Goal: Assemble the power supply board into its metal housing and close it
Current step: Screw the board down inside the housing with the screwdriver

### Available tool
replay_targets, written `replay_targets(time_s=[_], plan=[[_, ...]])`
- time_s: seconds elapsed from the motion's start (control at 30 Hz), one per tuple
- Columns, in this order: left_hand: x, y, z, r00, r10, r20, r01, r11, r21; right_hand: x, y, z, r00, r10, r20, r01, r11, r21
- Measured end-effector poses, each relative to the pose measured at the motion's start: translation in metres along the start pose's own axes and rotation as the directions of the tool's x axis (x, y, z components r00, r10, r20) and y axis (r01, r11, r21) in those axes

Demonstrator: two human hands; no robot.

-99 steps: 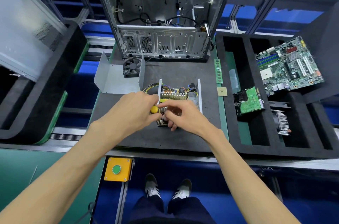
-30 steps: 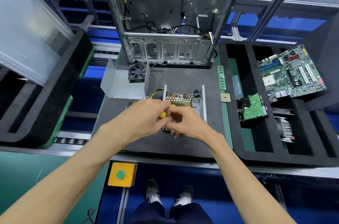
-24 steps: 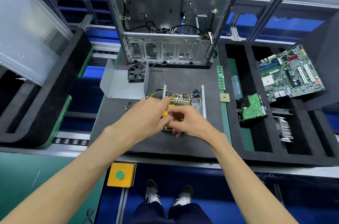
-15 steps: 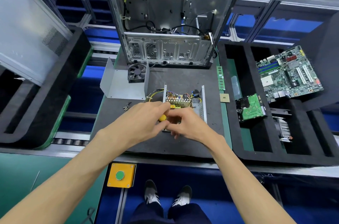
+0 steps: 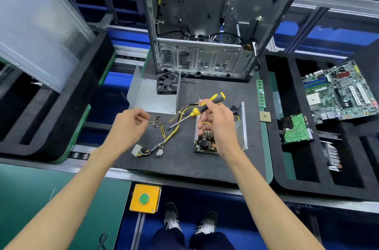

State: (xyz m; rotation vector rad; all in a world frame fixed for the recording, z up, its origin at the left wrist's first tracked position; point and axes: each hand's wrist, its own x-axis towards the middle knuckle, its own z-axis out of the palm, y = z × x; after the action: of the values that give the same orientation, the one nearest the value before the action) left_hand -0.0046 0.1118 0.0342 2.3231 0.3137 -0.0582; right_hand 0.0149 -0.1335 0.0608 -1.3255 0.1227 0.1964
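Gripping a yellow-and-grey screwdriver (image 5: 202, 108) by its handle, the right hand (image 5: 218, 124) hovers over the power supply board (image 5: 205, 141), which sits in its open metal housing (image 5: 242, 126) below. The left hand (image 5: 129, 124) hangs loosely curled and empty beside small screws (image 5: 155, 122). No writing is legible.

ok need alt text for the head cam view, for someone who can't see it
Seen from above, a person's right hand holds a yellow-and-grey screwdriver above a power supply board in its open metal housing, while the left hand hovers beside loose screws on a dark mat. The board's yellow-black cable harness trails left.
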Motion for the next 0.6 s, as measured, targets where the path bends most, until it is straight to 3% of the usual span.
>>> replay_targets(time_s=[0.17, 0.4, 0.6], plan=[[0.006, -0.028, 0.028, 0.998, 0.045, 0.054, -0.051, 0.993, 0.109, 0.008, 0.013, 0.006, 0.983, 0.148, -0.106, -0.129, 0.977, 0.170], [0.018, -0.038, 0.044, 0.971, 0.212, 0.107, -0.234, 0.930, 0.283, 0.011, 0.018, 0.007, 0.971, 0.191, -0.141, -0.162, 0.967, 0.195], [0.020, -0.032, 0.042, 0.965, 0.222, 0.136, -0.255, 0.915, 0.314, 0.011, 0.016, 0.006, 0.966, 0.194, -0.170, -0.159, 0.967, 0.197]])
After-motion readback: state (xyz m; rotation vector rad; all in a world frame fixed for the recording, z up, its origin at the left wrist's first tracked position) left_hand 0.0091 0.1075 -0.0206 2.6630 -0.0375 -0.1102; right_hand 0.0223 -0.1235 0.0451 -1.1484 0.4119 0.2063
